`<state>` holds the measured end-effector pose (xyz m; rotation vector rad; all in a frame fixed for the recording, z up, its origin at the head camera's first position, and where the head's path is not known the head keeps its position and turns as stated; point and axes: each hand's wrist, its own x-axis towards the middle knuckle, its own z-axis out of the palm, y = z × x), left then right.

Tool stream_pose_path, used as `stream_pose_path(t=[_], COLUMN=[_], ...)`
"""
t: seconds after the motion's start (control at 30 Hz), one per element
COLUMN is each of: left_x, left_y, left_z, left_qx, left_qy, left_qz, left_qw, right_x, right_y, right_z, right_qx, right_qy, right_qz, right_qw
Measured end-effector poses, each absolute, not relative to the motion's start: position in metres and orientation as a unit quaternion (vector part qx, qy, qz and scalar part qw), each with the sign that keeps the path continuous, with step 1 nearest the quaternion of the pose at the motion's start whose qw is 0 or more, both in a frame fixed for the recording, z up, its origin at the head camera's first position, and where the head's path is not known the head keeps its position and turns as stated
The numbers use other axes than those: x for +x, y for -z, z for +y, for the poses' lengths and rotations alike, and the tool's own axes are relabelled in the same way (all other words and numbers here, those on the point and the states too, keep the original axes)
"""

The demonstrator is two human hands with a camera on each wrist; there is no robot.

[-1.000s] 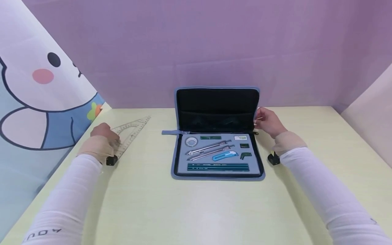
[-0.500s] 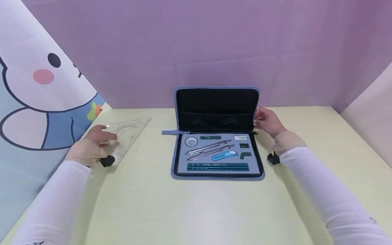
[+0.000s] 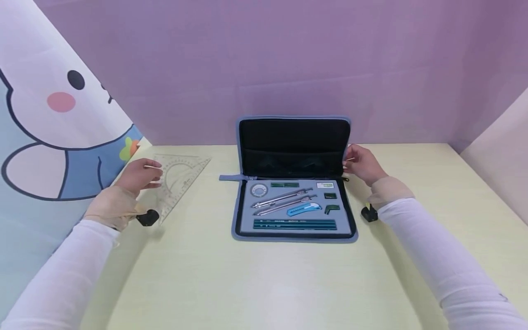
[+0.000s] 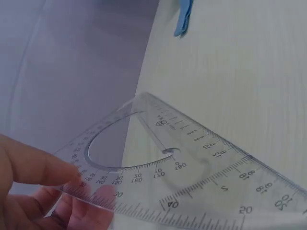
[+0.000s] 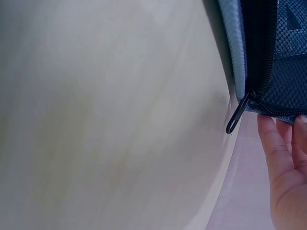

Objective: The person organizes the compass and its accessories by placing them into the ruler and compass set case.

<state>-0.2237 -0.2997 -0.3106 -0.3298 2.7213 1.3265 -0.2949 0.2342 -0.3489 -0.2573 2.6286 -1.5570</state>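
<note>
My left hand point(image 3: 142, 176) pinches a clear plastic set square point(image 3: 186, 182) by one edge, at the left of the table. In the left wrist view the thumb lies on one face of the set square point(image 4: 225, 182), and fingers show through the plastic behind it. Its printed scales appear mirrored there. The right hand point(image 3: 363, 164) grips the right edge of the upright lid point(image 3: 294, 136) of a zip case. In the right wrist view, fingers point(image 5: 276, 146) touch the lid's edge beside a black zip pull point(image 5: 236, 115).
In the case's grey tray point(image 3: 270, 231) lie two compasses point(image 3: 280, 199), a blue utility knife point(image 3: 304, 209), several green pencils point(image 3: 294, 224), a round white piece point(image 3: 259, 190) and small green pieces. A blue strap point(image 3: 231, 177) sticks out leftward. A purple backdrop point(image 3: 288, 68) stands behind.
The left hand has shifted its hold to the set square's left edge, its wrist turning outward. The set square has tilted up and moved slightly right. My right hand keeps its place on the lid.
</note>
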Motion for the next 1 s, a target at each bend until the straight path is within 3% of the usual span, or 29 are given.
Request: stream_pose_path(t=[0.33,0.5,0.83,1.0], left_x=[-0.212,-0.206,-0.203,-0.203], left_y=[0.293,0.286,0.282,0.276], left_z=[-0.27,-0.26,-0.241,-0.231], left_qx=[-0.073,-0.053,0.013,0.034], left_qy=[-0.397,-0.329,-0.256,-0.271], left_qz=[0.915,0.941,0.928,0.905], left_qw=[-0.011,-0.067,-0.272,-0.327], right_x=[-0.296,-0.295,-0.293,-0.294], right_y=[0.349,0.349,0.348,0.347], right_z=[0.234,0.234,0.234,0.234], right_qx=[-0.08,-0.078,-0.076,-0.078], right_qy=[0.5,0.495,0.497,0.495], right_qz=[0.862,0.865,0.864,0.865], right_qw=[0.033,0.03,0.034,0.033])
